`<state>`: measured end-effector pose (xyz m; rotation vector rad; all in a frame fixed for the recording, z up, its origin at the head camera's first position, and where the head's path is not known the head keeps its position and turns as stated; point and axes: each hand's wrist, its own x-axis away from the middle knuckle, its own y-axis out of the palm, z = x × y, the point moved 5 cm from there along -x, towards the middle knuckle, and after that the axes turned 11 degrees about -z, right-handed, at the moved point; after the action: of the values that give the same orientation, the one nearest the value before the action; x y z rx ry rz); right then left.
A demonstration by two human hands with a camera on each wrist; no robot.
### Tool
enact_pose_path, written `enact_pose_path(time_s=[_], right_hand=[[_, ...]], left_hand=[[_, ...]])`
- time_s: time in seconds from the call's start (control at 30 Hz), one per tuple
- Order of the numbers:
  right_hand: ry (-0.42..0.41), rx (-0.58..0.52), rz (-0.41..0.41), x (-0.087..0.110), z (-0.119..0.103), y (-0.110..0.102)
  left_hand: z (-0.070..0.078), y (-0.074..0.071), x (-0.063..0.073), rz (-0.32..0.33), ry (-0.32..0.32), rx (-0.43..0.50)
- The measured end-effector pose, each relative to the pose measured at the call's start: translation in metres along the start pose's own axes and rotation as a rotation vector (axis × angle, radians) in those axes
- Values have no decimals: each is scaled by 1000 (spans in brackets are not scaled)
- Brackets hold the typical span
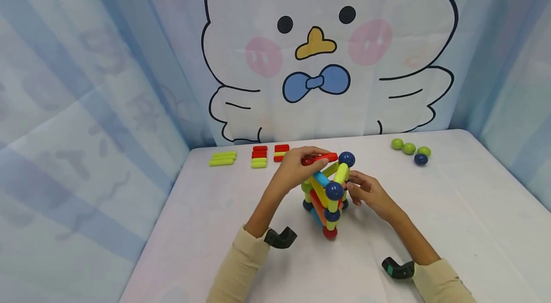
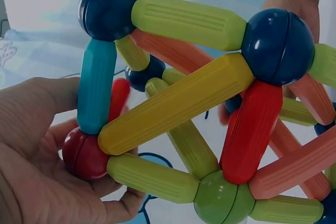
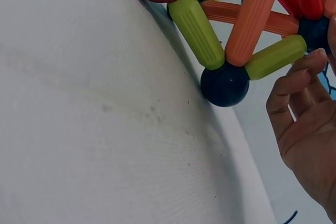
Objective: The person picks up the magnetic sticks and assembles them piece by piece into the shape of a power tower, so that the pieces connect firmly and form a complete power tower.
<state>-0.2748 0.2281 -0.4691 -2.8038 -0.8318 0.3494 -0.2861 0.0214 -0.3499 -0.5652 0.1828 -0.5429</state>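
Note:
A tower of magnetic rods and balls (image 1: 331, 202) stands on the table, with dark blue, red and green balls joined by coloured rods. At its top my left hand (image 1: 297, 167) pinches a red magnetic rod (image 1: 325, 157), its end close to a dark blue ball (image 1: 346, 159). In the left wrist view the fingers lie around a red ball (image 2: 86, 153), and the red rod partly hides behind a blue rod (image 2: 97, 87). My right hand (image 1: 372, 195) steadies the tower's right side, thumb and fingertips at a dark blue ball (image 3: 315, 32).
Yellow-green rods (image 1: 222, 158) lie at the table's back left. Nearby are two small groups of red and yellow-green rods (image 1: 259, 155). Green balls (image 1: 409, 148) and one dark blue ball (image 1: 421, 159) sit at the back right. A curtain with a cartoon bird hangs behind.

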Motion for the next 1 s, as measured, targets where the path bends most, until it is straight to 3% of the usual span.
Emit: enact_pose_path(time_s=[0.17,0.57,0.7,0.83,0.9,1.0], right_hand=[[3,-1,3,0,-2,0],[-2,4,5,1,0,0],[16,-3,7,0,0,2],[55,12,17,-1,0,2],[69,16,25,0,0,2],[68,14,30,1,0,1]], left_hand=[[3,2,-4,-56,8,-29],[1,0,-6,-89,10,-59],[-9,-6,-8,-38,9,49],[-30,-21,-12,66,31,195],[-47,-29,-15,138,17,193],[-80,-41,-19,251,-96,74]])
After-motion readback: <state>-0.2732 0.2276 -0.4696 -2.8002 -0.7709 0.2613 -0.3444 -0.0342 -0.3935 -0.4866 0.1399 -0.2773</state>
